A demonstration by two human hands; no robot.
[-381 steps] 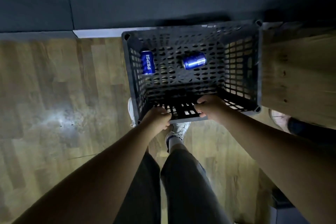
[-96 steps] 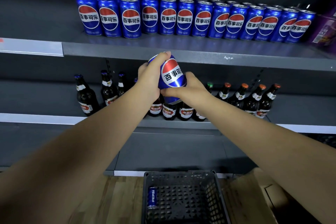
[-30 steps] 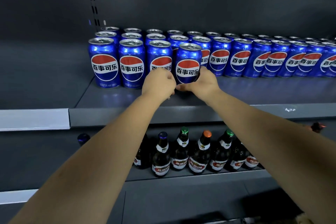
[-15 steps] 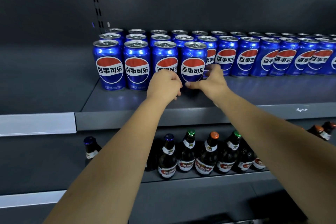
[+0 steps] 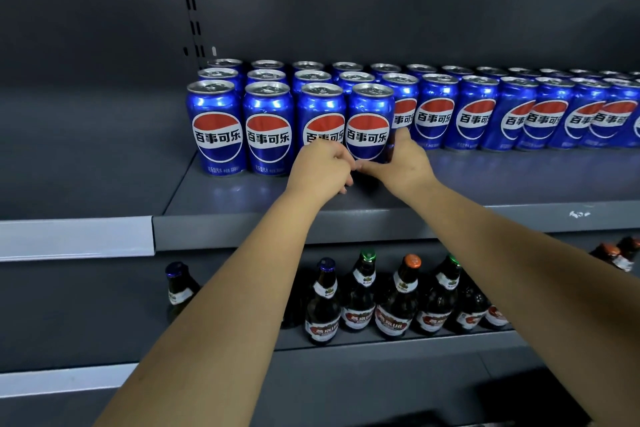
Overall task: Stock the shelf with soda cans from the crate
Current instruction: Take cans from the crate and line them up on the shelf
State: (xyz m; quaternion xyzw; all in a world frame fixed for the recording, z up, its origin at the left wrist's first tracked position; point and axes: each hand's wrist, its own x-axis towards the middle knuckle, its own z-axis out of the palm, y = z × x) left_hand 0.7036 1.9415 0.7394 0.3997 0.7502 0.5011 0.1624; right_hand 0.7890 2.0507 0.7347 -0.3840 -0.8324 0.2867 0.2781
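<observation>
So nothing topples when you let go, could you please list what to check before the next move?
1. Fourth front can upright on the shelf: ok.
2. Its label faces forward: ok.
3. It lines up with the three front cans on its left: ok.
4. Right hand off the can: not ok, fingers curl round its right side.
5. Left hand off the can: cannot tell, curled at its base.
6. Bare shelf space to its right for another can: ok.

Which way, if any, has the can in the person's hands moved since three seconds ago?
Yes: the can rose from below the shelf and now stands on it.
</observation>
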